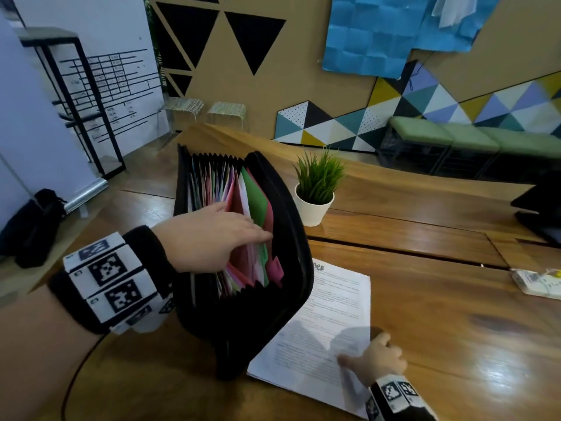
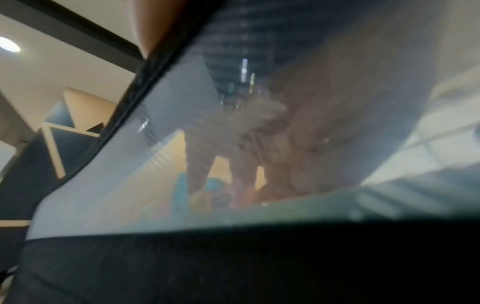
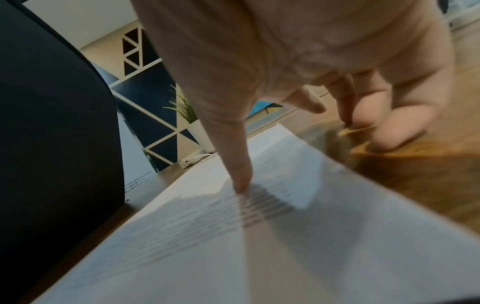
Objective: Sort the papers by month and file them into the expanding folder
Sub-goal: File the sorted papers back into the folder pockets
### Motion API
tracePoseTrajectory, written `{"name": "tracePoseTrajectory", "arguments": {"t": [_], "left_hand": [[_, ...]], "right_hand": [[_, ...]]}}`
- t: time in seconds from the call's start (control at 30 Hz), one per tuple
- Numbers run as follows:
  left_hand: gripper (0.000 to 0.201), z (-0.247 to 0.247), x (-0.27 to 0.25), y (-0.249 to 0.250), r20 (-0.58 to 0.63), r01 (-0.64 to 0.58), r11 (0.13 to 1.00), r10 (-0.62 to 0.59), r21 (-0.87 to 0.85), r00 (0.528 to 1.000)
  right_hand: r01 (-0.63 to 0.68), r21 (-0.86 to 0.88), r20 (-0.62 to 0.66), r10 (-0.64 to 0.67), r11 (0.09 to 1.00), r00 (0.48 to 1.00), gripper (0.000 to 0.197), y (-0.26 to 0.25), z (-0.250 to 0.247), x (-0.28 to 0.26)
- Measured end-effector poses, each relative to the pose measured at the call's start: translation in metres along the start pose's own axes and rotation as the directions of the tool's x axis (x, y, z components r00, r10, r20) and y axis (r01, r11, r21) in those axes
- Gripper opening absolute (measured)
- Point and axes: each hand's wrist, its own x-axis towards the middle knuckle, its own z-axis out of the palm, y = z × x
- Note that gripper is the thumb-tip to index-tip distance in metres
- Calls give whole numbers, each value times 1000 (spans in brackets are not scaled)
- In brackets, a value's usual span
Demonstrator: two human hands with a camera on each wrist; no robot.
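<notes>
The expanding folder (image 1: 243,253) is the landmark here: a black case standing open on the wooden table (image 1: 455,314), its accordion pleats fanned wide and its pockets stuffed with coloured dividers (image 1: 255,205) — green, pink, red, yellow and white among them. Small pink and green index tabs stick up at the folder's near end, but nothing written on them can be read.

The left hand (image 1: 212,235) reaches into the folder from its left side, fingers extended and pressed in among the dividers, spreading them; it grips nothing that can be seen. The left wrist view is blurred, showing only fingers (image 2: 197,164) above coloured edges behind a hazy sheet.

Just right of the folder, with one edge tucked beneath it, a stack of white printed papers (image 1: 328,323) lies flat on the table. The text runs in paragraphs of small print, too blurred to read; a heading at the far corner is also illegible. The right hand (image 1: 376,357) rests at the stack's right edge — its thumb (image 3: 240,176) pressing down on the top sheet, the other fingers (image 3: 397,131) loosely bent and touching the bare wood beside it.

Beyond the folder, to its right, stands a small green plant in a white pot (image 1: 314,205).
</notes>
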Motion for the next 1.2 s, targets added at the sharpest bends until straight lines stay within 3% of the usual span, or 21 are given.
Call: {"name": "tracePoseTrajectory", "arguments": {"t": [0.1,0.17,0.23,0.37,0.47,0.63,0.73,0.83,0.97,1.1,1.2], "left_hand": [[66,5,2,-1,-47,27,998,-29,-53,998],[59,8,3,-1,-68,23,997,-28,-67,997],[47,12,2,-1,-163,19,998,-30,-65,986],[66,19,-4,-2,-385,104,985,-151,-139,910],[60,23,-8,-3,-397,163,957,-250,-241,883],[63,24,-8,-8,-361,156,931,-278,-331,890],[58,30,-6,-16,-411,129,928,-276,-350,869],[58,34,-4,-19,-473,97,925,-276,-368,837],[64,33,-2,-15,-485,83,914,-286,-397,826],[65,29,2,-11,-452,88,901,-295,-424,842],[67,23,6,-8,-415,105,886,-313,-452,854]], "right_hand": [[-29,169,35,23,985,999,106,-10,5,8],[-23,120,39,18,993,999,89,-12,5,9],[-13,39,0,13,999,1000,78,-16,6,10],[-58,159,1,58,986,998,73,-21,10,17],[-62,252,71,46,966,996,74,-19,8,20],[120,290,41,-137,950,990,31,-6,-14,15],[258,320,-108,-235,911,966,21,3,-62,3],[399,290,-350,-292,870,890,17,10,-136,-19],[554,252,-631,-299,794,716,21,10,-233,-60],[689,299,-699,-340,660,629,11,-13,-294,-102],[727,174,-701,-435,665,565,14,-45,-308,-121]]}}
